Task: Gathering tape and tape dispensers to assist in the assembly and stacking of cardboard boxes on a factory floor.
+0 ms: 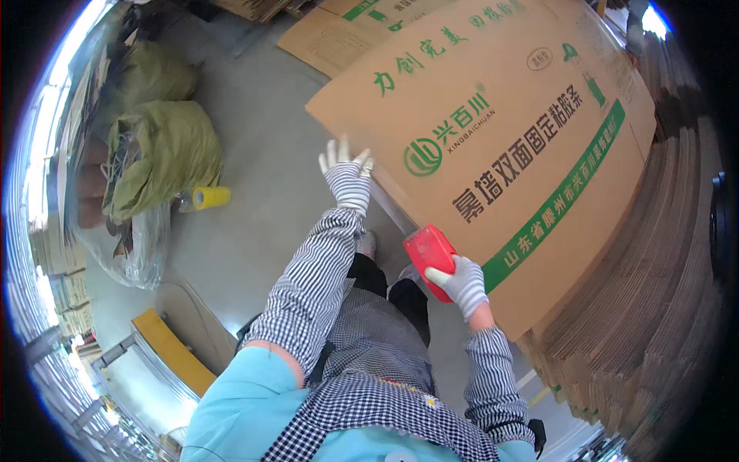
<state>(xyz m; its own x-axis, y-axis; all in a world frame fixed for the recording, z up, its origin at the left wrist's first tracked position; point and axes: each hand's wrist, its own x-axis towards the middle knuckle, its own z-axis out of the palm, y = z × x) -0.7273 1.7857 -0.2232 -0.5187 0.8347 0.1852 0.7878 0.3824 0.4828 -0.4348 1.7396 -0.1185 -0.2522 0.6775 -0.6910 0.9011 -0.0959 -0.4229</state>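
A large flat cardboard carton sheet (431,200) with green and black printing lies in front of me, tilted across the stack. My left hand (348,181), in a striped white glove, is at the sheet's left edge with its fingers spread. My right hand (464,285), gloved the same way, is closed round a red boxy tool that looks like a tape dispenser (431,258), just off the sheet's near left edge. A pale narrow strip (392,206) runs along that edge between the red tool and my left hand. Whether it is tape is hard to make out.
Tall stacks of flat cardboard (639,285) stand at the right, and another printed sheet (327,42) lies beyond. On the left are stuffed green woven sacks (173,154), a clear plastic bag (146,246) and a yellow roll (211,198). A yellow-edged piece of equipment (173,354) stands at lower left.
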